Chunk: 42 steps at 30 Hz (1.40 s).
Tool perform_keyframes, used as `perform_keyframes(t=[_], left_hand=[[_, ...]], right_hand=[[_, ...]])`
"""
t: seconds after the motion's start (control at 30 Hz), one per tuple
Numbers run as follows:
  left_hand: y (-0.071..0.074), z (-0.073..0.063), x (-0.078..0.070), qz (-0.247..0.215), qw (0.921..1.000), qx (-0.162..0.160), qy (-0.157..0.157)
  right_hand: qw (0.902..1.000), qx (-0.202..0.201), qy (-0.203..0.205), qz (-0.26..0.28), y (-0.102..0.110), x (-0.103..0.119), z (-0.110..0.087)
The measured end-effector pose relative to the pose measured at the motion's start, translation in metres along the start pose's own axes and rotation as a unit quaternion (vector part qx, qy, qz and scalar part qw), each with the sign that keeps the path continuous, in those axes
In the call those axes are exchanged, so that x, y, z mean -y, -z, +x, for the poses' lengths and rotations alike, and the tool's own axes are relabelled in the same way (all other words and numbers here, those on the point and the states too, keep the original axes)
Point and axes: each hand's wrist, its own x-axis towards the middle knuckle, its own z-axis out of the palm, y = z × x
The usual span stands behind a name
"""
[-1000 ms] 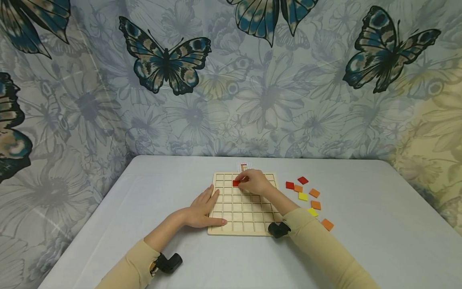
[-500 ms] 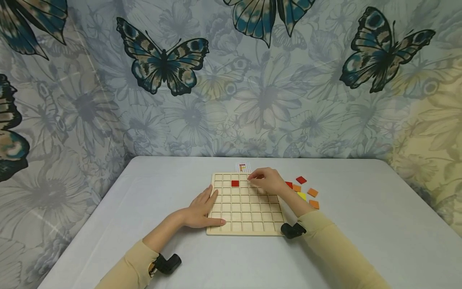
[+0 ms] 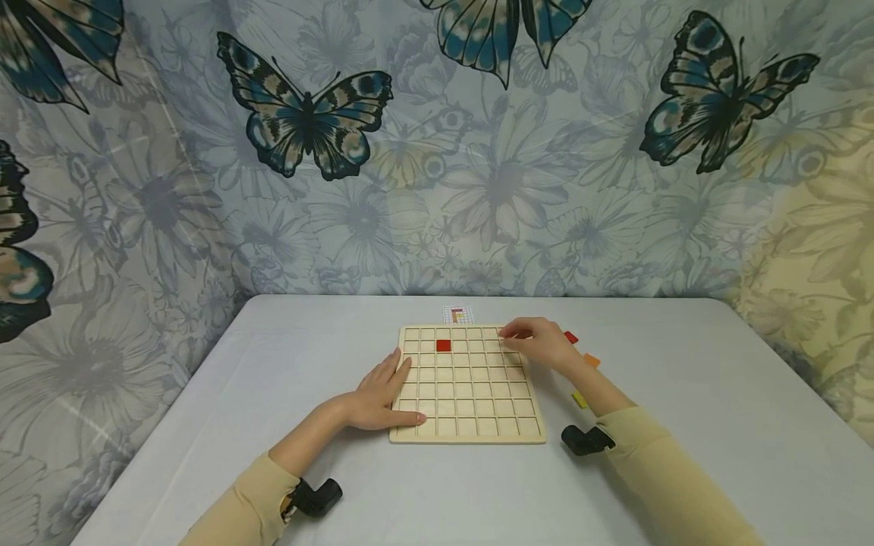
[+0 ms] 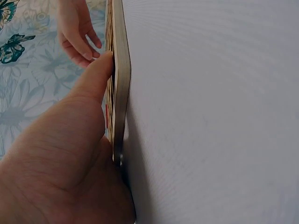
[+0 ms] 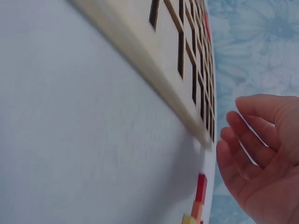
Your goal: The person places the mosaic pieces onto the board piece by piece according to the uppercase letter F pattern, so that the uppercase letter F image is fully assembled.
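A pale wooden board with a grid of square cells (image 3: 471, 390) lies flat on the table. One red square tile (image 3: 444, 346) sits in a cell near its far left. My left hand (image 3: 374, 396) rests along the board's left side, fingers straight, thumb over the near left corner; the left wrist view has this hand (image 4: 60, 149) against the board's edge. Over the far right corner of the board is my right hand (image 3: 542, 343). In the right wrist view its fingers (image 5: 252, 144) are loosely bent, apart from the thumb, with nothing between them.
Right of the board, partly hidden by the right arm, lie loose tiles, among them a red one (image 3: 570, 337), an orange one (image 3: 591, 361) and a yellow one (image 3: 580, 400). A small printed grid card (image 3: 457, 315) lies behind the board on the white-covered table (image 3: 328, 326).
My right hand has let go of the red tile, leaving it in its cell, and has moved right across the board towards the loose tiles. My left hand has stayed in place.
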Motion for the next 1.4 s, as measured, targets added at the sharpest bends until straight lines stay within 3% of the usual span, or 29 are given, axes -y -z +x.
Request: perform_keyframes(t=[0.17, 0.47, 0.7, 1.07, 1.4], left_hand=[[-0.002, 0.001, 0.003, 0.009, 1.0, -0.002, 0.001], [0.003, -0.003, -0.003, -0.004, 0.9999, -0.003, -0.01], [0.006, -0.005, -0.007, -0.001, 1.0, 0.005, -0.003], [-0.003, 0.002, 0.005, 0.005, 1.0, -0.003, -0.001], [-0.003, 0.002, 0.005, 0.0, 1.0, 0.0, -0.001]], right_hand=[[0.9994, -0.008, 0.004, -0.035, 0.01, -0.016, -0.004], [0.9972, -0.006, -0.03, -0.068, 0.021, -0.033, -0.01], [0.9968, -0.003, -0.037, -0.071, 0.021, -0.036, -0.009], [0.9962, -0.013, -0.031, -0.081, 0.019, -0.036, -0.008], [0.9964, -0.023, -0.023, -0.078, 0.021, -0.034, -0.011]])
